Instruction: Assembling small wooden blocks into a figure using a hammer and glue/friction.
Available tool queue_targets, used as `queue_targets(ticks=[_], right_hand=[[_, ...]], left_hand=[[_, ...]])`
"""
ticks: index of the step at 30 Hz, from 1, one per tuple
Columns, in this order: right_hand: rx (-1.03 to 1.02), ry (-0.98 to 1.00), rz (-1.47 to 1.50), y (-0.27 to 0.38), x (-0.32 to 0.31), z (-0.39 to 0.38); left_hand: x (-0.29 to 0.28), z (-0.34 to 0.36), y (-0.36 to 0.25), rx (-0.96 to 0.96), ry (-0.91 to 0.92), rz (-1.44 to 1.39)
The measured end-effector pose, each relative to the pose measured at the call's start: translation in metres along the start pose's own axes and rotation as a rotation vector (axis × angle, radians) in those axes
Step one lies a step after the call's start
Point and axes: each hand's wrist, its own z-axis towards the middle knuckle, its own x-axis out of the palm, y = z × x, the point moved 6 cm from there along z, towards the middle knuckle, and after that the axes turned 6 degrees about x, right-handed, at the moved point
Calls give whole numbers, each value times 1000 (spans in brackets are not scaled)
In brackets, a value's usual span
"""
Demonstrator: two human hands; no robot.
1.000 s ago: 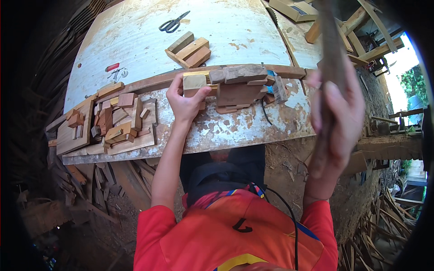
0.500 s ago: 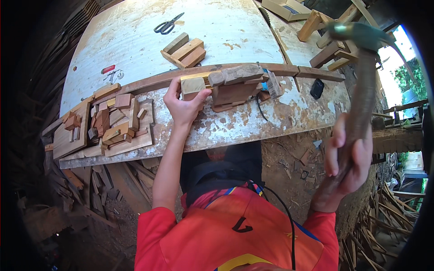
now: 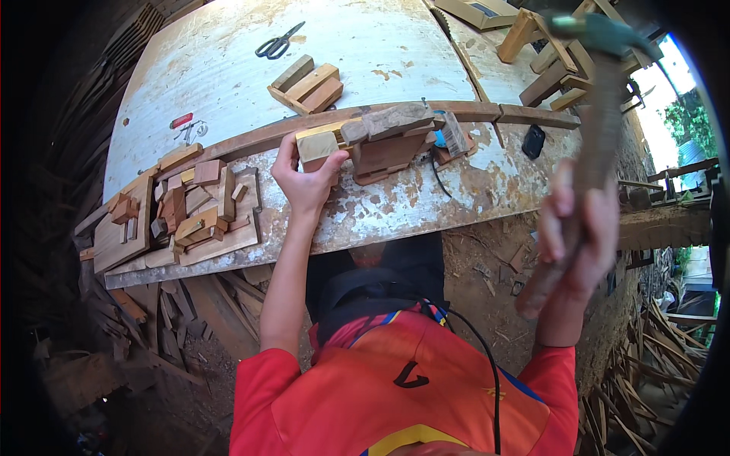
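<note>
Left fingers (image 3: 285, 156) around wooden block (image 3: 317, 145)

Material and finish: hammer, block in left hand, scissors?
Hammer: brown handle, probably wood; dark greenish head, likely metal, finish blurred. Block in left hand: unpainted wood, by its pale, sawn-looking face. Scissors: dark, likely metal blades; handles unclear.

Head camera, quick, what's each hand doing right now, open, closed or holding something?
Left hand: holding a pale-ended wooden block between thumb and fingers.
Right hand: closed, holding a hammer by its handle.
</note>
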Motion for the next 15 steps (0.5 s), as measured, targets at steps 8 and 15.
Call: queue_targets(ticks=[8,15], right_hand=[[213,-1,-146,15,7,-1],[519,67,-125,-37,10,-1]], left_hand=[[-1,1,-3,24,-35,36],[1,-3,-3,27,-45,34]])
